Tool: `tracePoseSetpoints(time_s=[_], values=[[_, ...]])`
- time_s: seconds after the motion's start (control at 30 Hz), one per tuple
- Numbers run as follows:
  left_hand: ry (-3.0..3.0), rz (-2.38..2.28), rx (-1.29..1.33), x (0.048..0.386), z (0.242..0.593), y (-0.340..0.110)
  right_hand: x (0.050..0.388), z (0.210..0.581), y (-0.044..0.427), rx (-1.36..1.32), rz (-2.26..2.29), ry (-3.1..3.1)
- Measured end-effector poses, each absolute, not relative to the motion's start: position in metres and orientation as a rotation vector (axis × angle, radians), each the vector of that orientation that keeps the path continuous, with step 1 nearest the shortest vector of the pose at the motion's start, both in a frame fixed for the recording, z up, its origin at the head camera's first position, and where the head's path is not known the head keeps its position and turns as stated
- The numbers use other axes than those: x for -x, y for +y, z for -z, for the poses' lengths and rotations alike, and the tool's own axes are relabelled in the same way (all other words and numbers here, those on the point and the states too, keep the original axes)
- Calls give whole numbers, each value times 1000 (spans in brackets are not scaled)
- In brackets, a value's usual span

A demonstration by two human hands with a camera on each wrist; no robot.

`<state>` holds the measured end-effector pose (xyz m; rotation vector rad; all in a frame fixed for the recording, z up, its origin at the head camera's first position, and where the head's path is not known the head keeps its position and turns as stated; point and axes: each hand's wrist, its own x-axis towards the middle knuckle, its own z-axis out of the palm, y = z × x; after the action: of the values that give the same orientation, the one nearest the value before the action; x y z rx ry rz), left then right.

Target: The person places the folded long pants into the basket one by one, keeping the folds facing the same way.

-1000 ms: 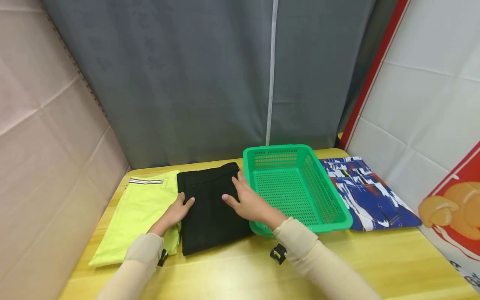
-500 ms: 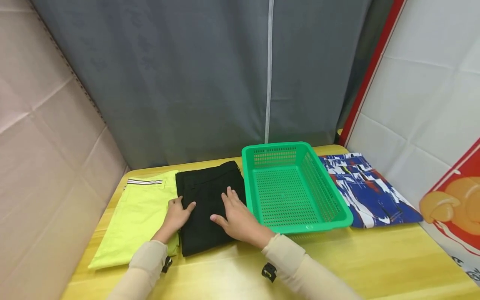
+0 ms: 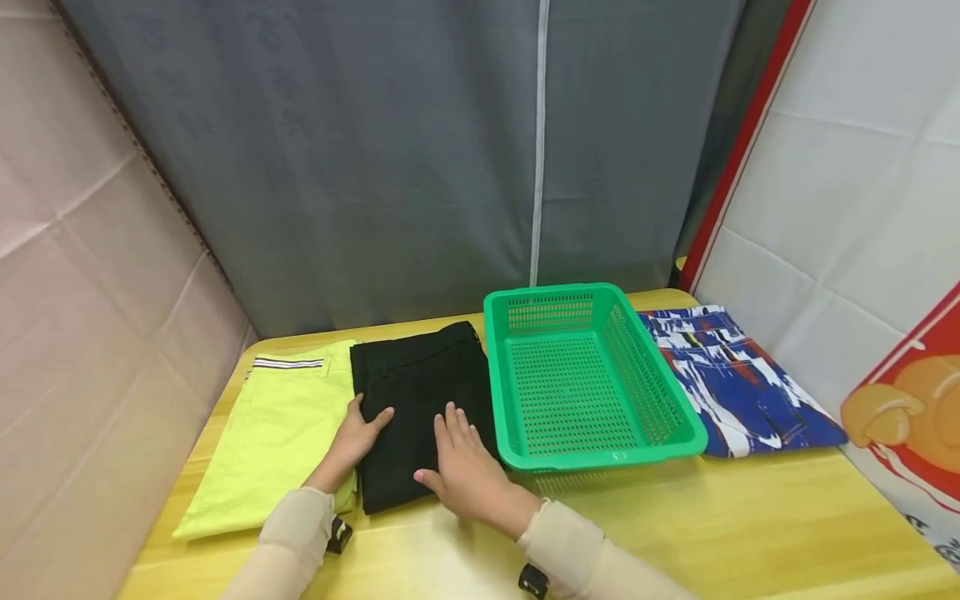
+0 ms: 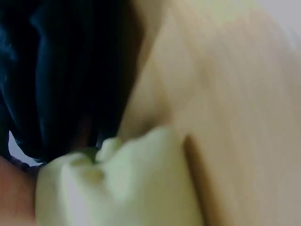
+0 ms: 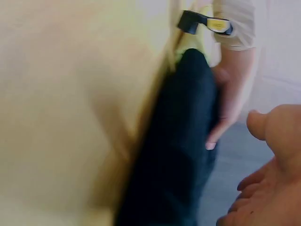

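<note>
Folded black trousers (image 3: 420,383) lie between folded yellow trousers (image 3: 285,425) and a green basket (image 3: 573,392). The left hand (image 3: 354,440) rests at the black trousers' left edge, thumb over the black cloth, the other fingers along the seam beside the yellow pair. The right hand (image 3: 468,475) is over their lower right part with straight fingers and the thumb spread; whether it touches the cloth cannot be told. In the right wrist view the right hand (image 5: 275,174) shows open beside the dark cloth (image 5: 174,141). The left wrist view is blurred, with dark cloth (image 4: 61,70) at left.
Folded blue, white and red patterned trousers (image 3: 750,392) lie right of the basket, by the white wall (image 3: 847,208). A grey curtain (image 3: 390,167) hangs behind the wooden table (image 3: 675,525), and a pale wall (image 3: 97,317) stands at left.
My right hand has moved left and toward the table's near edge across the black trousers, away from the basket's side. The left hand has moved slightly down along the black pair's left edge.
</note>
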<state>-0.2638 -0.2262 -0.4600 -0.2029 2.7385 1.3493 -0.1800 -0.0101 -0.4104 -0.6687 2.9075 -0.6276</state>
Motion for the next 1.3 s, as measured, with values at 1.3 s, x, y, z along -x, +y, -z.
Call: tracePoseSetpoints(time_s=[1.3], values=[[2640,-1631,285,263,466,-227,216,480,-2,-57,2158,2572]])
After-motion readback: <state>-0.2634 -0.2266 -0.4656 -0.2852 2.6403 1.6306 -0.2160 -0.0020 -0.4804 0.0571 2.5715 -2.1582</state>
